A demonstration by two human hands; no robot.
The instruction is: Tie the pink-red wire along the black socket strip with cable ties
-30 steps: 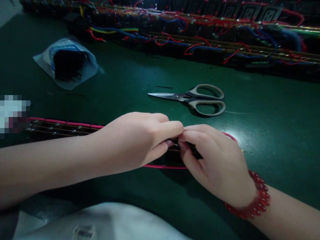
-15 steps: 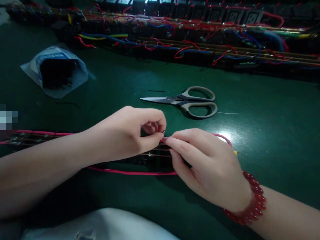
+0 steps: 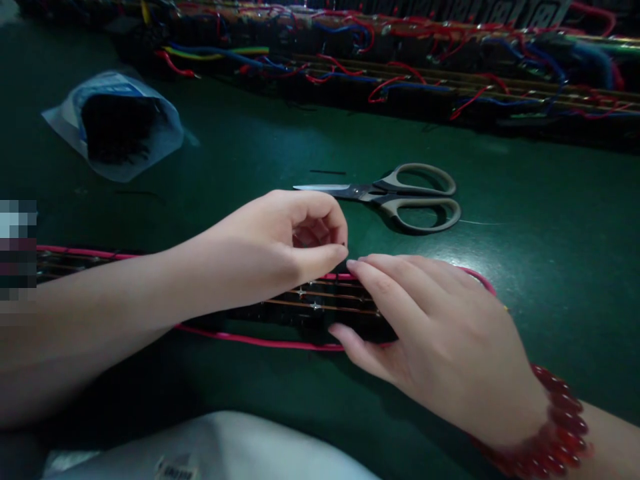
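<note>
On my remote view, the left hand (image 3: 293, 237) was pinched, on what I couldn't tell; just below that grip lay the wired strip (image 3: 315, 307), long axis left-to-right, running beneath the nearer right hand (image 3: 440, 337), loosely spread.

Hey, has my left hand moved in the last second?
Yes. Against the scissors, your left hand has shifted up the picture and slightly left: it now reaches their blade in the view, where a gap showed before.
</note>
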